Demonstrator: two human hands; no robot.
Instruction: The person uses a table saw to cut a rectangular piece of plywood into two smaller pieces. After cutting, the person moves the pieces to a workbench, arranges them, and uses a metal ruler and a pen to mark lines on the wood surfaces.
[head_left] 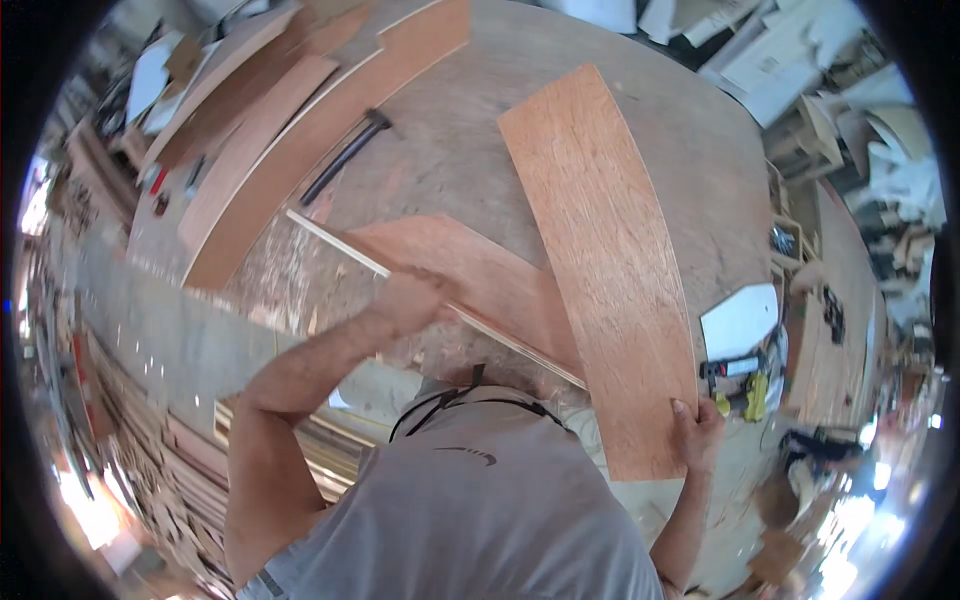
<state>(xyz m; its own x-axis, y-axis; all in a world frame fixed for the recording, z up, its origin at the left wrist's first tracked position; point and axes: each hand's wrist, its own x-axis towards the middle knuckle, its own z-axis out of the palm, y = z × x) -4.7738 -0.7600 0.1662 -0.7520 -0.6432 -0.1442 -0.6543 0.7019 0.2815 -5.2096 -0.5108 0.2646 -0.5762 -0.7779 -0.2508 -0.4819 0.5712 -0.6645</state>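
Observation:
My right hand [700, 435] is closed on the right edge of a long reddish-brown plywood board [612, 260], close to its near end. The thumb lies on the board's face, and most of the other fingers are hidden. This board slants away toward the far side of the table. My left hand [412, 300] is closed over the pale top edge of another plywood panel [480, 275], which seems tilted up near the table's front edge. The right end of that panel meets or passes behind the long board; I cannot tell which.
A dark-handled hammer [345, 158] lies on the worktable [450, 100], left of the boards. Beyond it are several plywood pieces, one long and notched [300, 155]. A black and yellow-green power tool [740, 385] is at the right. Stacked wood strips [180, 450] stand at lower left.

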